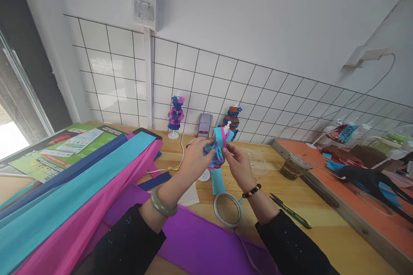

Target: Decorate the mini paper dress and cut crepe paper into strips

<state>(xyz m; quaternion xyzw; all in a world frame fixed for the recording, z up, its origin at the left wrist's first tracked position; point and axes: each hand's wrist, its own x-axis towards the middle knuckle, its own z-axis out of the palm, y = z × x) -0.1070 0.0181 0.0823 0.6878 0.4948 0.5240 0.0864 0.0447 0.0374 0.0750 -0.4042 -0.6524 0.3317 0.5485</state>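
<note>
A small dress [220,138] in turquoise and pink strips, which looks like crepe paper, sits on a little white mannequin whose top [227,125] shows above it. My left hand [197,157] pinches the dress from the left, thumb at its waist. From the right, my right hand [238,163] grips the same waist between thumb and fingers. Below my hands, the round white stand base [204,176] is partly covered. A turquoise strip [218,181] lies just under the dress, and a roll of tape [227,209] rests nearer to me.
Long turquoise [80,187] and pink sheets lie at left, over a purple sheet [200,245]. Two dressed mannequins [176,114] and a phone [204,125] stand by the tiled wall. At right are a craft knife [292,211], a cup [294,166] and an orange-topped table [361,215].
</note>
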